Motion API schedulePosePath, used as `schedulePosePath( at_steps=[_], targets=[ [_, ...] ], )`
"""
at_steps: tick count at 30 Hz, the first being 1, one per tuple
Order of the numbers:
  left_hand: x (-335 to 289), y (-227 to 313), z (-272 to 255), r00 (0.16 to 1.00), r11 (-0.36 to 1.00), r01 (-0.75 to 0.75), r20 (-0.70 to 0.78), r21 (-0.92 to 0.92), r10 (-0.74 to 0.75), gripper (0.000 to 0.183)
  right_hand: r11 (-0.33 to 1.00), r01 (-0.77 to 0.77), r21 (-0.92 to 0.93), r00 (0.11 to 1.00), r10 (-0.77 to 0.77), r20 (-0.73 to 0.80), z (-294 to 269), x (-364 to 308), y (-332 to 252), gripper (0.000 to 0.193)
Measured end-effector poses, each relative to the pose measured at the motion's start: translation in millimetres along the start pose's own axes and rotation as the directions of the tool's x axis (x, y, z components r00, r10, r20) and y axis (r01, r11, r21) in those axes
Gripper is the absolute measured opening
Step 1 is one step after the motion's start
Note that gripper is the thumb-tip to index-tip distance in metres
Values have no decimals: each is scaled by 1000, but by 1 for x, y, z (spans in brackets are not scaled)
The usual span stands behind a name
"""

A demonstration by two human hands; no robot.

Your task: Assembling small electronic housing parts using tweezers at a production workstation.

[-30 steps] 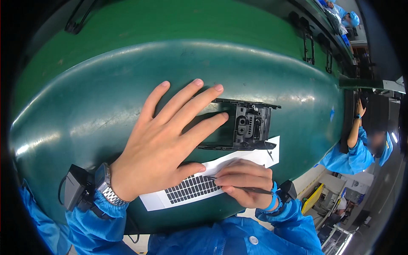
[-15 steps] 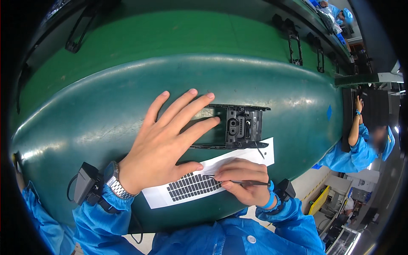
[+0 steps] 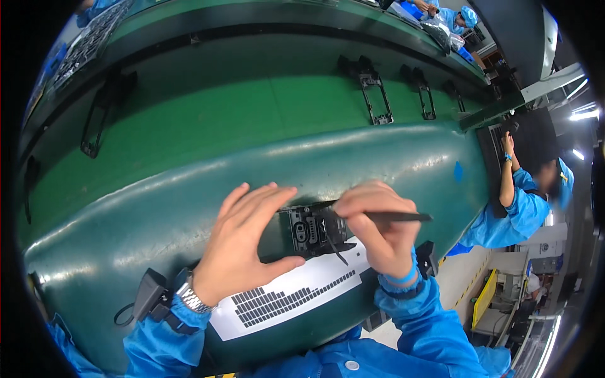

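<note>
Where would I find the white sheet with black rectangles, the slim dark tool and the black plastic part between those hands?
White sheet [image 3: 315, 271]: head view, bare paper above the rectangles.
Slim dark tool [image 3: 406, 217]: head view, its protruding rear end.
Black plastic part [image 3: 312, 230]: head view, its moulded middle.

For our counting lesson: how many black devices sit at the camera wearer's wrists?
2: the left device near the left hand, the right device near the right hand. Sleeves might hide more.
</note>
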State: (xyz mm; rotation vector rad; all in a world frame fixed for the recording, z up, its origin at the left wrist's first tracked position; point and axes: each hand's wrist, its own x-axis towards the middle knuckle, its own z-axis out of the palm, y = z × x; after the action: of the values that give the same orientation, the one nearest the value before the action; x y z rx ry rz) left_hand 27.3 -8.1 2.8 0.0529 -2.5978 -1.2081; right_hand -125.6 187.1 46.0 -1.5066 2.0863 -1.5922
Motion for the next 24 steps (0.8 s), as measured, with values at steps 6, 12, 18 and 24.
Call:
schedulePosePath(
  at_steps=[6, 12, 18, 24],
  targets=[
    [-2, -8, 9, 999, 994, -22, -41, -104, 18, 76, 996, -72, 62, 997, 69, 46, 11, -4, 30, 9],
    [-4, -5, 13, 994, 995, 14, -103, -95, -24, 75, 992, -47, 114, 996, 39, 74, 18, -5, 35, 9],
    [-3, -5, 14, 994, 995, 8, -106, -102, -19, 75, 992, -87, 90, 992, 78, 102, 16, -5, 34, 10],
    [-2, -3, 15, 994, 995, 3, -109, -103, -14, 76, 995, -68, 69, 993, 61, 104, 14, -6, 36, 9]
  ],
)
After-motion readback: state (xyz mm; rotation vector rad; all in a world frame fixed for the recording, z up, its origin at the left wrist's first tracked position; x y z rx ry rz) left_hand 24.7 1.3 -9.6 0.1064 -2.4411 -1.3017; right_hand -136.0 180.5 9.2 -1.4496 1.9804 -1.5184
